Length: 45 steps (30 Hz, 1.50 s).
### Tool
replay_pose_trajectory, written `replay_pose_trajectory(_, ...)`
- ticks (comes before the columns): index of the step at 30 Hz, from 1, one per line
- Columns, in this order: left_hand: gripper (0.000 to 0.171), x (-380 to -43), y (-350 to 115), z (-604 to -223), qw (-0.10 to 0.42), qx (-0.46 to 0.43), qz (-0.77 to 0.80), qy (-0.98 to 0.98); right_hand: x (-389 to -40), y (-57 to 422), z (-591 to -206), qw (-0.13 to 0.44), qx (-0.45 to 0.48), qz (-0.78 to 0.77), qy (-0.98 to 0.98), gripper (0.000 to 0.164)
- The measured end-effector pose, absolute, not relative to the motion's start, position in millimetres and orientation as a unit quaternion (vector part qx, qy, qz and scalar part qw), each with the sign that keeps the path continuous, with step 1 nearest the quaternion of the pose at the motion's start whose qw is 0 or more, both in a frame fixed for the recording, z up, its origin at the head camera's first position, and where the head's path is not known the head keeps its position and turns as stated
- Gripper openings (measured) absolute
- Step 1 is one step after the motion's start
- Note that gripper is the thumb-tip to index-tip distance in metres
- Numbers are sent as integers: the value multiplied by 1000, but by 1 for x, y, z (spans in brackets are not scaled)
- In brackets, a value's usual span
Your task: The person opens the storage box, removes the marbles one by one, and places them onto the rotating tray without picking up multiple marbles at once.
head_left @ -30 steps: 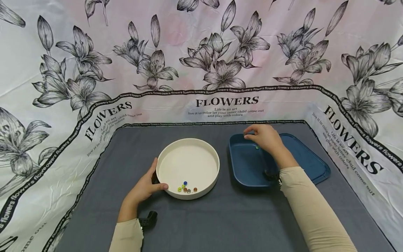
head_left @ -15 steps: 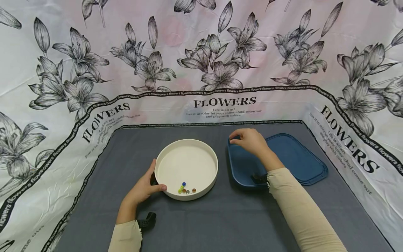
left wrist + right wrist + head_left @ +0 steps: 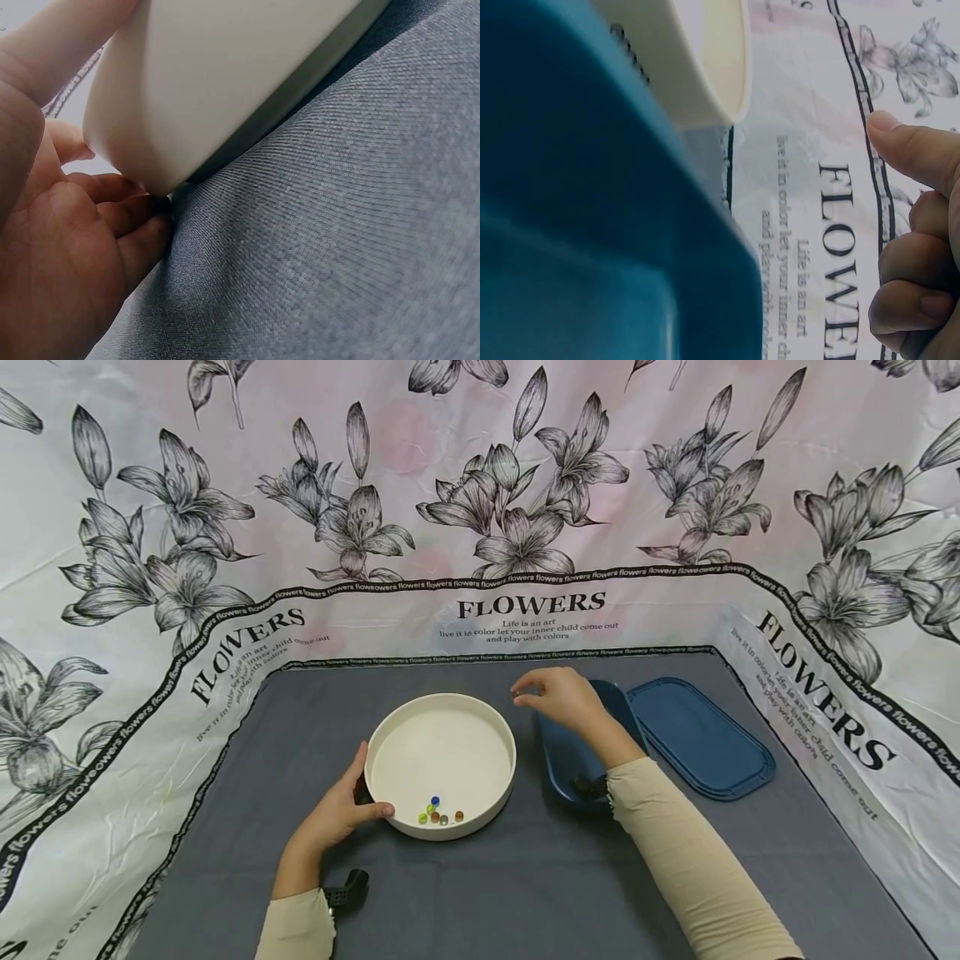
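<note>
My left hand (image 3: 336,814) grips the near left side of a round cream tray (image 3: 442,743), thumb at the rim. In the left wrist view its fingers (image 3: 124,214) meet the tray's lower edge. Several glass marbles lie at the tray's near side, among them a blue marble (image 3: 435,801) and a brown marble (image 3: 459,816). My right hand (image 3: 566,700) is above the gap between the tray and a deep blue box (image 3: 558,768), pinching a small dark marble (image 3: 515,694) between thumb and index finger. The forearm hides part of the box.
A flat blue lid (image 3: 705,739) lies on the grey cloth (image 3: 450,902) to the right of the box. Behind, a white curtain (image 3: 525,635) printed with flowers hangs at the table's back edge. The box wall (image 3: 705,217) stands close in the right wrist view.
My right hand has moved left from over the blue box, past its left edge toward the tray, carrying the marble. The left hand keeps its grip on the tray.
</note>
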<state>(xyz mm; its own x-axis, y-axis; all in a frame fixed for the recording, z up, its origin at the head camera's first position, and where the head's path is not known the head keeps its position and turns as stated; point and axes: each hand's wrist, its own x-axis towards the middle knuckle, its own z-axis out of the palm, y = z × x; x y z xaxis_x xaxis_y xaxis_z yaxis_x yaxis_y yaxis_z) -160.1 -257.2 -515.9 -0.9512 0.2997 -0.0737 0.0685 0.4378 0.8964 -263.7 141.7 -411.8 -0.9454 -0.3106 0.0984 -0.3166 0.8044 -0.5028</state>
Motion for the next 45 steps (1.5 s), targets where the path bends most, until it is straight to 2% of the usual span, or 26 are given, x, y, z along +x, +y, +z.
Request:
replay_pose_trajectory(14,129,-164,-253,-512,106,117,526,836,-268,111,-411,-4,192,266,-945,24)
replay_pose_trajectory(45,125,-160,-257,-515,110,109,530,834,-301,23,-423,-121,281,266,-914,25)
